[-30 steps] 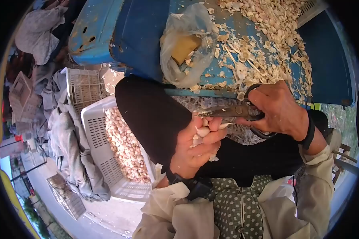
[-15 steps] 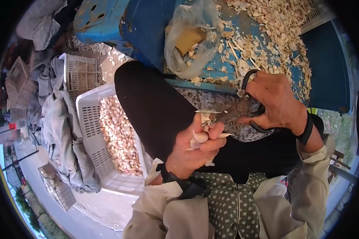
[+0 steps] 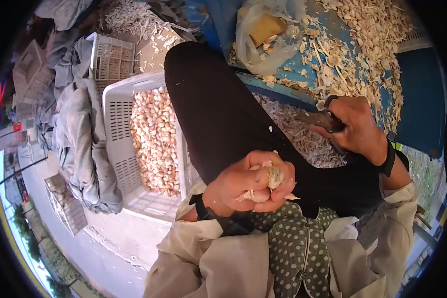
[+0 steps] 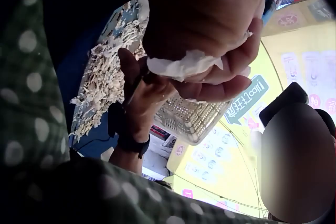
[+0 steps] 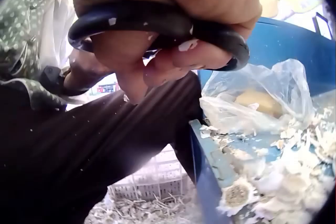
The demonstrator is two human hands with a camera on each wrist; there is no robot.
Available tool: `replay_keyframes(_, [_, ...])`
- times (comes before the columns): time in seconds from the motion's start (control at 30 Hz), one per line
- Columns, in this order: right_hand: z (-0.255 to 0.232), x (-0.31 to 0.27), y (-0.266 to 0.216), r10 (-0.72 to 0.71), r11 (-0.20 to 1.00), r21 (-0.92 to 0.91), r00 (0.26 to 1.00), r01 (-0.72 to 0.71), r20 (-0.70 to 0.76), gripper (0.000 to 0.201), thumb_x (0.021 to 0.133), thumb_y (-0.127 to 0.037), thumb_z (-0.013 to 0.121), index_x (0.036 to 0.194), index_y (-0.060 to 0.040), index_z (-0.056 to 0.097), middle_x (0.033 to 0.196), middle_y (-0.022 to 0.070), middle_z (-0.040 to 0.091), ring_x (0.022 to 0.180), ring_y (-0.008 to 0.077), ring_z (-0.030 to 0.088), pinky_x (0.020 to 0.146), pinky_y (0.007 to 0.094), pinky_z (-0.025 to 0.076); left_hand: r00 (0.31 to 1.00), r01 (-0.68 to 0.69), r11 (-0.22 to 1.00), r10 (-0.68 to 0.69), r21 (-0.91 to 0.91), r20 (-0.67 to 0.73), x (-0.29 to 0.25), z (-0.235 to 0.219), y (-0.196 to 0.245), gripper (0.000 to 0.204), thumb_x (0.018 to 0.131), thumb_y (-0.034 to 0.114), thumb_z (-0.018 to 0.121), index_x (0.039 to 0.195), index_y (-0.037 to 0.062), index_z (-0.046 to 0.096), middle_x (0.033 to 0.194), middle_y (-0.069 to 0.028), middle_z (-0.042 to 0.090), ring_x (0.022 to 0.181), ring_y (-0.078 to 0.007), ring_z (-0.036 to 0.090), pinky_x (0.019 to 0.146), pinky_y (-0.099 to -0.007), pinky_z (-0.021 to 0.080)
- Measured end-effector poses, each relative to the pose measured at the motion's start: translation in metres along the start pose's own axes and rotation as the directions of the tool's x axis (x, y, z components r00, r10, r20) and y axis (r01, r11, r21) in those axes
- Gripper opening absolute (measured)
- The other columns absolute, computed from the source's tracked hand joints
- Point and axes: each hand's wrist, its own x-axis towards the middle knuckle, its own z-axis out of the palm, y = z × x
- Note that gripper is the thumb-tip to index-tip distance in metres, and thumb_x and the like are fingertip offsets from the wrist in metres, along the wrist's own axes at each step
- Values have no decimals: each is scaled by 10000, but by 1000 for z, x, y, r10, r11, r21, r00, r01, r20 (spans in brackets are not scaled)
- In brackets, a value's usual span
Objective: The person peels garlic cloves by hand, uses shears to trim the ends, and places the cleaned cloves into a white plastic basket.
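Low over the lap in the head view, my left hand [image 3: 233, 186] holds several garlic cloves [image 3: 259, 195] and a pale, rough garlic piece [image 3: 276, 177] in its curled fingers. A papery white skin [image 4: 186, 65] clings at those fingers in the left wrist view. My right hand [image 3: 357, 121], farther right near the blue table's edge, grips a pair of scissors [image 3: 313, 117] with dark blades pointing left, apart from the garlic. Its fingers pass through the black handle loops [image 5: 142, 16] in the right wrist view.
A white crate [image 3: 119, 119] of garlic cloves stands left of the knee. The blue table [image 3: 417, 99] bears heaped garlic [image 3: 372, 30], skins and a plastic bag [image 3: 248, 49] around a yellowish block. Trimmings [image 3: 313, 154] lie below, between the legs. Grey cloth [image 3: 79, 144] drapes at far left.
The scissors, earlier at the garlic in my left hand, are now away from it. My left hand has drawn down toward the body and turned. The head view has shifted too.
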Motion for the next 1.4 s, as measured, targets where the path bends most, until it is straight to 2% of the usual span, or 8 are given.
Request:
replay_keyframes(0.1, [-16, -15, -3, 618, 775, 247, 779, -582, -103, 333, 763, -175, 774, 666, -53, 479, 534, -19, 415, 508, 64, 386, 460, 259, 295, 949, -269, 953, 286, 136, -131, -68, 3, 19, 303, 886, 255, 654, 944, -37, 594, 813, -124, 507, 440, -106, 382, 335, -216, 282])
replay_keyframes(0.2, [-16, -55, 24, 633, 755, 394, 739, -525, -229, 314, 781, -125, 743, 675, -72, 453, 599, -60, 378, 557, 40, 333, 487, 227, 251, 675, -472, 808, 589, 352, -445, -156, -19, 56, 205, 939, 131, 557, 984, -67, 530, 828, -87, 454, 565, -103, 479, 318, -125, 348])
replay_keyframes(0.33, [-44, -63, 15, 687, 720, 306, 704, -623, -181, 269, 754, -136, 764, 728, -36, 516, 631, -24, 489, 589, 51, 426, 528, 223, 343, 8, 191, 676, 724, 712, -690, -247, -109, 89, 438, 898, 237, 637, 1259, 27, 508, 1059, -73, 583, 865, -141, 559, 614, -200, 476])
replay_keyframes(0.47, [-77, -81, 45, 769, 632, 429, 589, -645, -248, 197, 759, -115, 730, 806, -15, 568, 776, 11, 593, 690, 61, 487, 606, 234, 401, -8, 594, 364, 895, 718, -447, -367, -188, 88, 682, 887, 439, 594, 1401, 76, 331, 1413, -170, 359, 1252, -348, 409, 804, -527, 487])
replay_keyframes(0.5, [-77, -90, 64, 706, 704, 466, 604, -536, -370, 181, 758, -98, 719, 798, -19, 561, 764, 1, 589, 668, 55, 482, 587, 226, 392, -305, 376, 591, 806, 714, -507, -358, -178, 89, 620, 916, 395, 564, 1363, 14, 365, 1376, -207, 400, 1230, -354, 434, 790, -464, 515])
replay_keyframes(0.8, [-67, -48, 208, 692, 690, 186, 560, -700, -455, 199, 748, -158, 711, 731, -16, 572, 639, 112, 570, 562, 199, 502, 545, 345, 415, 141, 527, -41, 989, 849, -40, -136, 2, 100, 370, 939, 323, 556, 928, -43, 609, 768, -138, 631, 505, -137, 532, 454, -201, 436])
replay_keyframes(0.97, [-34, -4, 244, 675, 596, -117, 575, -794, -462, 118, 730, -120, 659, 810, -40, 626, 753, 189, 644, 756, 373, 639, 660, 459, 500, 900, 87, 205, 403, 975, -165, 40, 99, 62, 320, 957, 246, 541, 1097, -41, 568, 998, -212, 632, 654, -187, 609, 547, -259, 506])
replay_keyframes(1.4, [-97, -81, 243, 771, 552, 219, 393, -804, -501, 196, 760, -133, 693, 719, 13, 569, 587, 121, 543, 529, 181, 462, 520, 361, 389, 874, 334, 569, 113, 752, -473, 248, -20, 63, 235, 938, 199, 577, 1058, 1, 615, 867, -60, 653, 632, -65, 567, 503, -191, 429])
